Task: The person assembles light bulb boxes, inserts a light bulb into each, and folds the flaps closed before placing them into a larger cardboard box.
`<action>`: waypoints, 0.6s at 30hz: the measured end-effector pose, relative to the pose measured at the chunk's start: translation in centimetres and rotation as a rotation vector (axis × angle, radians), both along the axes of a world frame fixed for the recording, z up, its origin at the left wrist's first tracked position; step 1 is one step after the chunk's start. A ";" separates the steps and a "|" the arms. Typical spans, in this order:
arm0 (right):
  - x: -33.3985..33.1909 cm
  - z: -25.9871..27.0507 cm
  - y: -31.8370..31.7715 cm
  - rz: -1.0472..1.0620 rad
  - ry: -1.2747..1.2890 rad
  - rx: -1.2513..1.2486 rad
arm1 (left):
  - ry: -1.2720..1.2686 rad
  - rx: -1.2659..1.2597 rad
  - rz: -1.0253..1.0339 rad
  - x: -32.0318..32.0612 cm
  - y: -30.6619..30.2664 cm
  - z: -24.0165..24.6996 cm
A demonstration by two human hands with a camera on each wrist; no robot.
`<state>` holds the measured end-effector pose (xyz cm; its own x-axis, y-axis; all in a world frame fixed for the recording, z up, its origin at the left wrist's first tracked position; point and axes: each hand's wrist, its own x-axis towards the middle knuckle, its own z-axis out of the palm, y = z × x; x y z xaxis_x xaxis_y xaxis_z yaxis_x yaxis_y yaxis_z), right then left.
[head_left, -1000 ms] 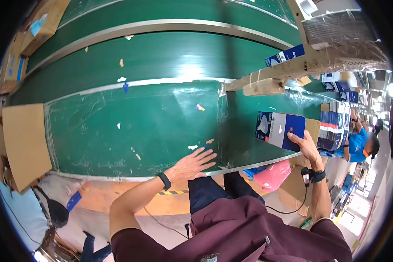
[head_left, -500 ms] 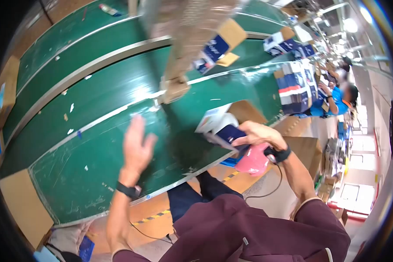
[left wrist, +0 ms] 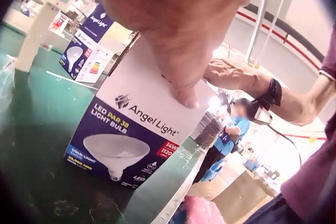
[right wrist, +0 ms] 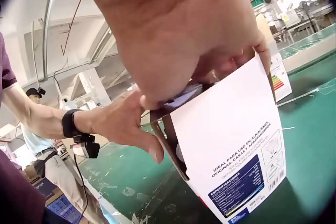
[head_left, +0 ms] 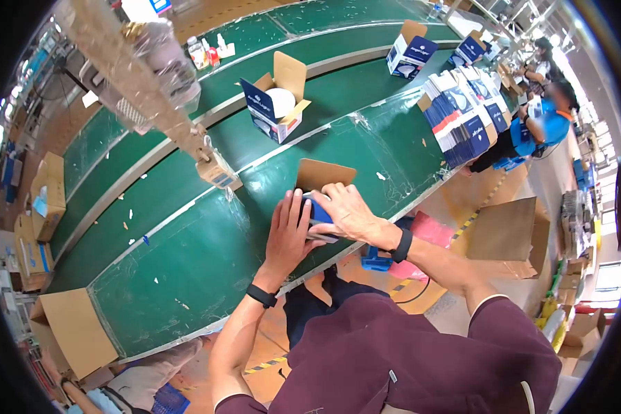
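A white and dark-blue light bulb box (left wrist: 131, 145) stands on the green bench in front of me, its brown back flap (head_left: 326, 174) raised. The left wrist view shows a bulb picture printed on its front. My left hand (head_left: 286, 234) holds the box's left side, with the thumb against the printed face. From the right, my right hand (head_left: 355, 215) grips the box's top, its fingers bent over the edge in the right wrist view. A blue flap (head_left: 319, 212) shows between the two hands. The box's inside is mostly hidden by my hands.
Another open bulb box (head_left: 261, 103) with a white bulb stands on the belt beyond. Stacked flat boxes (head_left: 462, 114) lie at the right, near a person in blue (head_left: 548, 127). A taped post (head_left: 134, 79) overhangs the bench. A carton (head_left: 76, 331) sits at the left end.
The right hand has brought the box leftward and set it upright before me. My left hand, earlier spread over the bench, has come to the box. The head view has turned right.
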<state>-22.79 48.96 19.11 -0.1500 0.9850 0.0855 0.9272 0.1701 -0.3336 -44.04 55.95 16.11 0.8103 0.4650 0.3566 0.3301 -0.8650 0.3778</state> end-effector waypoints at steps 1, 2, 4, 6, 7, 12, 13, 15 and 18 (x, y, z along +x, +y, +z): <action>0.0 -0.1 -0.2 0.058 -0.059 -0.074 | 0.083 0.014 -0.036 0.2 -0.1 1.1; 0.2 -0.1 -0.1 0.117 -0.123 -0.145 | 0.161 0.030 -0.068 0.5 -0.1 2.0; 0.1 -0.1 -0.4 0.149 -0.163 -0.065 | 0.243 0.093 -0.074 0.4 0.2 1.4; -0.8 -1.1 -1.7 0.144 -0.293 0.125 | 0.298 0.136 -0.084 0.0 0.5 0.0; -1.6 -1.7 -2.2 0.152 -0.402 0.086 | 0.217 0.130 -0.030 0.0 0.2 -0.9; -0.4 -3.9 -2.6 0.216 -0.106 0.192 | 0.210 0.083 0.096 -0.2 -2.5 -1.6; 0.2 -4.1 -2.2 0.277 -0.113 0.151 | 0.229 0.059 0.116 -0.2 -2.8 -1.7; 1.1 -4.5 -1.0 0.387 -0.131 0.066 | 0.274 -0.019 0.121 0.4 -3.3 -1.6; 1.3 -5.0 -0.6 0.339 -0.173 0.120 | 0.270 -0.086 0.137 0.5 -3.6 -1.1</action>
